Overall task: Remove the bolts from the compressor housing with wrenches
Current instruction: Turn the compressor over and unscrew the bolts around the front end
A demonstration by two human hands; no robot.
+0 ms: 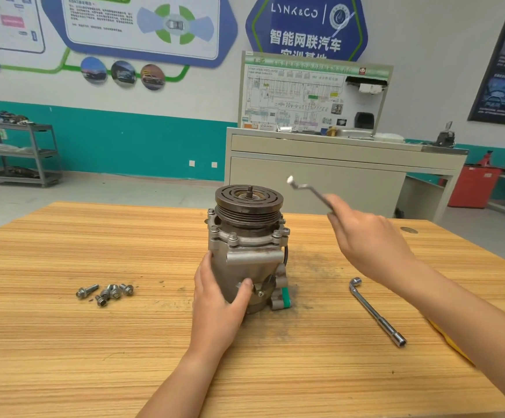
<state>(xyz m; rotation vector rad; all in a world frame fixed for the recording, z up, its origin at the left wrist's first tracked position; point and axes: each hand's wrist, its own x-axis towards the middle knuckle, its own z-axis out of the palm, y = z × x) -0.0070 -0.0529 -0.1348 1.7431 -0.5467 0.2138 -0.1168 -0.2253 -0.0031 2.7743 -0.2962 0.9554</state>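
Note:
A grey metal compressor (246, 245) stands upright on the wooden table (94, 342), its dark pulley on top. Several bolts (232, 236) sit in the flange below the pulley. My left hand (216, 300) grips the lower housing from the left. My right hand (369, 242) is raised to the right of the pulley and holds a thin ring wrench (308, 191), whose far end points up and left, clear of the compressor. Several loose bolts (108, 292) lie on the table to the left.
An L-shaped socket wrench (376, 310) lies on the table to the right of the compressor. Something yellow (444, 336) shows under my right forearm. A beige cabinet with a wiring display board (314, 98) stands behind the table, a metal shelf cart (19, 152) at far left.

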